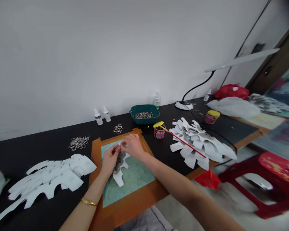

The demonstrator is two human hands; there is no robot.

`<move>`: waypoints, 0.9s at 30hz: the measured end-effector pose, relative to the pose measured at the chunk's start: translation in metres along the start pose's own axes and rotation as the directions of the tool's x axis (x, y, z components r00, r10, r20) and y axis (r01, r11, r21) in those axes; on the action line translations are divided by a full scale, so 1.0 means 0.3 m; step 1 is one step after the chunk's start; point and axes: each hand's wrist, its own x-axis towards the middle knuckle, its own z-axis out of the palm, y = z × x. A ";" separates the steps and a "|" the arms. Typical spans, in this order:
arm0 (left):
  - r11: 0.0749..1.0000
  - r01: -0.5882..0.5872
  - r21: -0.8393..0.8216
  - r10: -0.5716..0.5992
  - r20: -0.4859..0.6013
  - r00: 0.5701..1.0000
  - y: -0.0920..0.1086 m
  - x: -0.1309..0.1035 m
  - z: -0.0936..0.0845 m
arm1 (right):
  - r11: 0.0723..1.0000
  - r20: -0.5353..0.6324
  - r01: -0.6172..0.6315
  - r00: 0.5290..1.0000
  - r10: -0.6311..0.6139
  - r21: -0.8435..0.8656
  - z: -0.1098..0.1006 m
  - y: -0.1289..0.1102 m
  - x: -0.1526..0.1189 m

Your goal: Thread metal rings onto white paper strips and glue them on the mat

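Note:
A white cut-out sheet piece [118,179] with scalloped edges and a dark grey middle lies on the pale green mat [137,179]. My left hand [110,158] is closed at its far end, thumb and fingers pinched together. From the right, my right hand [133,146] pinches the same end, its fingertips almost touching those of the left. A small shiny bit, perhaps a metal ring, shows between the fingertips, too small to make out. Both hands partly cover the piece's far end.
White cut-outs [62,175] are stacked at left; grey-centred ones [195,141] are piled at right. Metal rings [79,142] lie beyond the left stack, more fill a green basket [144,121]. A red-handled brush [183,141] rests across a tub [159,132]. Behind stand bottles [98,117] and a lamp [184,105].

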 end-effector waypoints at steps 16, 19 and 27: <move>1.000 0.006 -0.005 -0.006 0.112 0.994 -0.001 -0.001 0.001 | 0.981 -0.016 -0.148 0.988 0.151 0.125 0.020 0.014 0.000; 1.000 -0.003 -0.010 0.004 0.105 0.994 -0.005 -0.003 0.002 | 0.980 -0.026 -0.145 0.988 0.150 0.135 0.029 0.015 0.001; 0.982 0.123 -0.145 -0.122 0.020 0.992 -0.020 0.002 0.010 | 0.972 0.028 -0.158 0.987 0.156 0.176 0.029 0.009 0.004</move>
